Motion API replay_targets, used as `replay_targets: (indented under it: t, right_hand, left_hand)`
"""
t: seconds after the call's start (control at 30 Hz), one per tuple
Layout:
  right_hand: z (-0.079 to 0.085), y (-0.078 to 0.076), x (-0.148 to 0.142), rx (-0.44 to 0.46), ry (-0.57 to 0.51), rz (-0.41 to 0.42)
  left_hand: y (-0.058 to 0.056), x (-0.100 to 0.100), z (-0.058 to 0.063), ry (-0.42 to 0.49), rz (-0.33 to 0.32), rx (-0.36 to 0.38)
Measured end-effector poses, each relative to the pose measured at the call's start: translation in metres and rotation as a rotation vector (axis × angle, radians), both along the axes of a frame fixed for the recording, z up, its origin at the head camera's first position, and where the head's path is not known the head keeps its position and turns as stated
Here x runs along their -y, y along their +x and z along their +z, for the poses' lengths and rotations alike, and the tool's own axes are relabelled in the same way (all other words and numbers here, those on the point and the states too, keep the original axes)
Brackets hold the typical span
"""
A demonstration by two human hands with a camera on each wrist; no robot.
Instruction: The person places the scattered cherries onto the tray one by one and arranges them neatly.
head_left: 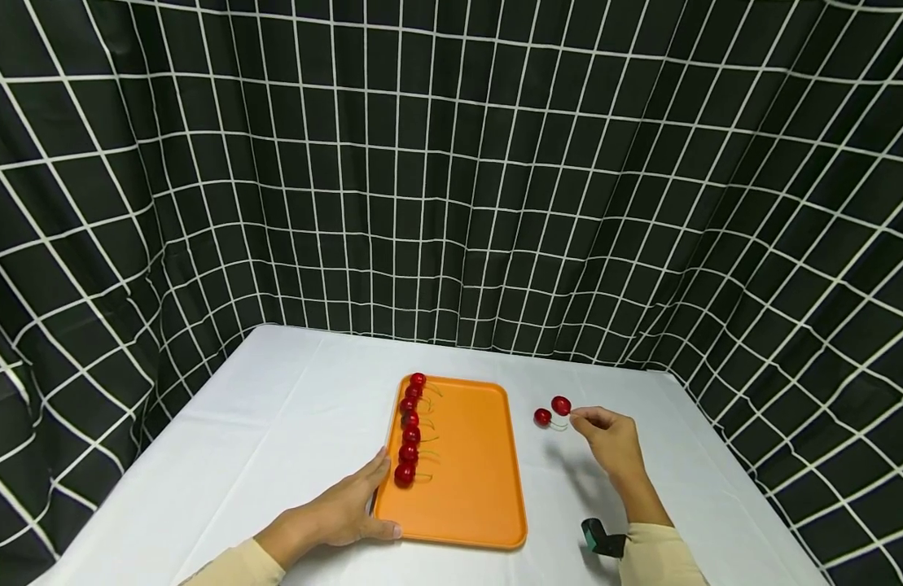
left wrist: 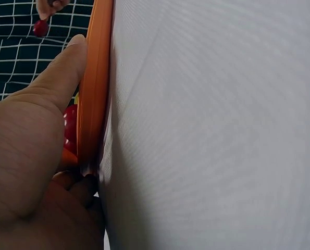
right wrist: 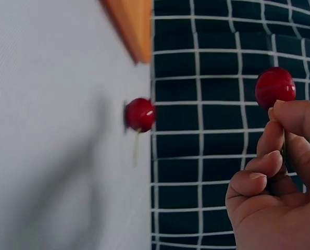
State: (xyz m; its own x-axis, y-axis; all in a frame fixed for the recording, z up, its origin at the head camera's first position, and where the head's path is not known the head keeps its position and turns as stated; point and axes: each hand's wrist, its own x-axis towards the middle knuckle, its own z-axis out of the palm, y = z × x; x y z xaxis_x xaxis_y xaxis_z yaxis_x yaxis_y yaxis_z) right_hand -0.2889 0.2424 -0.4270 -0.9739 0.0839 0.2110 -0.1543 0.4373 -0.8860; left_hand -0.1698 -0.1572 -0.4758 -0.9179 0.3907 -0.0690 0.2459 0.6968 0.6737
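Observation:
My right hand (head_left: 614, 443) pinches a red cherry (head_left: 561, 405) by its stem. In the right wrist view, that cherry (right wrist: 275, 87) hangs above the white table, its stem running down between thumb and fingers. Another cherry (head_left: 542, 417) with a pale stem lies on the cloth just below and left of it. An orange tray (head_left: 466, 464) sits left of the right hand. Several cherries (head_left: 410, 435) form a line along its left side, stems pointing right. At the tray's near left corner, my left hand (head_left: 344, 506) grips the rim, thumb on the near edge and fingers along the left side.
A white cloth (head_left: 275, 407) covers the table. Black curtains with a white grid (head_left: 436, 163) stand behind and on both sides. A dark strap piece (head_left: 603, 539) sticks out at the right wrist.

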Motion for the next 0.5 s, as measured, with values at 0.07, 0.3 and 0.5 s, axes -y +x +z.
replay_targets:
  t: [0.07,0.3,0.5]
  right_hand:
    - [0.005,0.003,0.003,-0.015,-0.02,0.007]
    - [0.027,0.018,0.019,-0.072,-0.062,0.043]
    - [0.047,0.035,0.036,-0.138,-0.078,0.088]
  left_hand:
    - [0.0,0.0,0.001,-0.001,0.002,-0.003]
    - [0.0,-0.001,0.002,0.015,-0.003,0.003]
    - [0.001,0.0,0.001,0.024,-0.008,0.003]
